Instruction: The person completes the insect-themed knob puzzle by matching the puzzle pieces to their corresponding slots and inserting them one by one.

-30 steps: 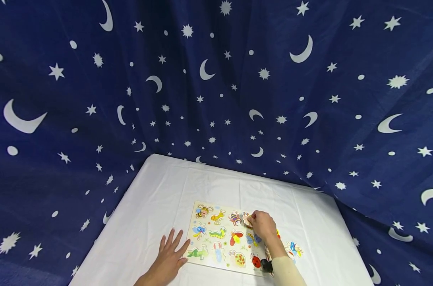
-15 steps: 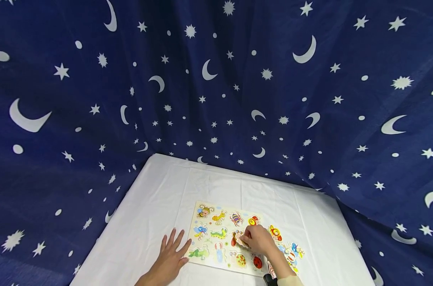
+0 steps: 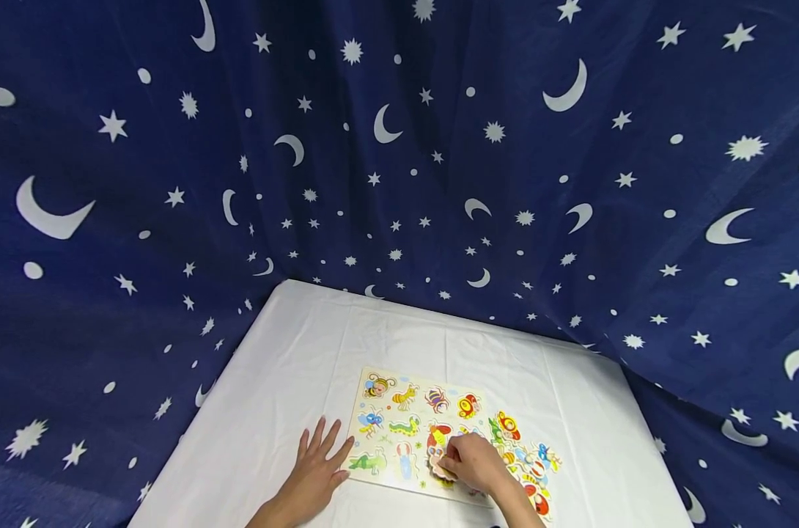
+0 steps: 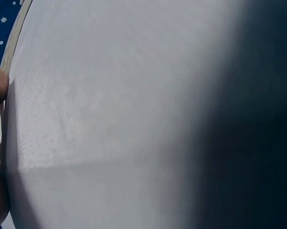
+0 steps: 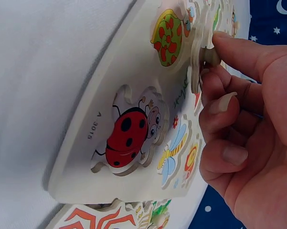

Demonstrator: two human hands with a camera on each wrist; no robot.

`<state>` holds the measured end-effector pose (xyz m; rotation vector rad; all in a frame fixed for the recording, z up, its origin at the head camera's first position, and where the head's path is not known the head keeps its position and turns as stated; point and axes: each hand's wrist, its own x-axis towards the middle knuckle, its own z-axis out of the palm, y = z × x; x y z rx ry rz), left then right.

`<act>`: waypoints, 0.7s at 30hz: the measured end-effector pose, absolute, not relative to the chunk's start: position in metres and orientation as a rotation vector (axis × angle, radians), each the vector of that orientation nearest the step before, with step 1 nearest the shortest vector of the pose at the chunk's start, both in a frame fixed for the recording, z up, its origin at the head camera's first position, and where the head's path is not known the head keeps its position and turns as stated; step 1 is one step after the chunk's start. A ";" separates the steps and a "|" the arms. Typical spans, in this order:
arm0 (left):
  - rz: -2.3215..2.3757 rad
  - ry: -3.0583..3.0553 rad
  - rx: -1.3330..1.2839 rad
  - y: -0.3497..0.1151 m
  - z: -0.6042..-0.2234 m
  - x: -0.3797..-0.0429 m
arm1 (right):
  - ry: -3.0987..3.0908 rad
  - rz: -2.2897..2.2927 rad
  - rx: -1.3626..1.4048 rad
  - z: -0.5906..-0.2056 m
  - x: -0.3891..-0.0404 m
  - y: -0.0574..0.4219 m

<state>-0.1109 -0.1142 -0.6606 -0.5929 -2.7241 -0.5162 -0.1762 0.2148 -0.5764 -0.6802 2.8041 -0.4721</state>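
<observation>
A wooden inset puzzle board printed with colourful insects lies on the white-covered table. My left hand rests at its left edge with fingers spread. My right hand pinches a puzzle piece by its small knob, holding it close over the lower right part of the board. In the right wrist view that piece is seen edge-on, so its picture is hidden. Beside it shows a green bug with red spots, and nearer is a red ladybug in its recess.
Several loose insect pieces lie in a pile right of the board, partly behind the right forearm. One with red lines lies at the board's edge. A dark blue curtain with moons and stars hangs around the table.
My right hand has carried the puzzle piece from the board's upper right corner down and left, past the middle row to the lower row. My left hand has stayed at the left edge.
</observation>
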 end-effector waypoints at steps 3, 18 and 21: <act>-0.496 -2.709 -0.588 -0.114 -0.660 -0.111 | 2.789 -0.476 -0.706 -0.580 -0.175 0.214; -0.579 -2.822 -0.570 -0.113 -0.656 -0.111 | 2.794 -0.374 -0.712 -0.580 -0.166 0.205; -0.572 -2.841 -0.568 -0.113 -0.657 -0.111 | 2.800 -0.341 -0.697 -0.580 -0.164 0.204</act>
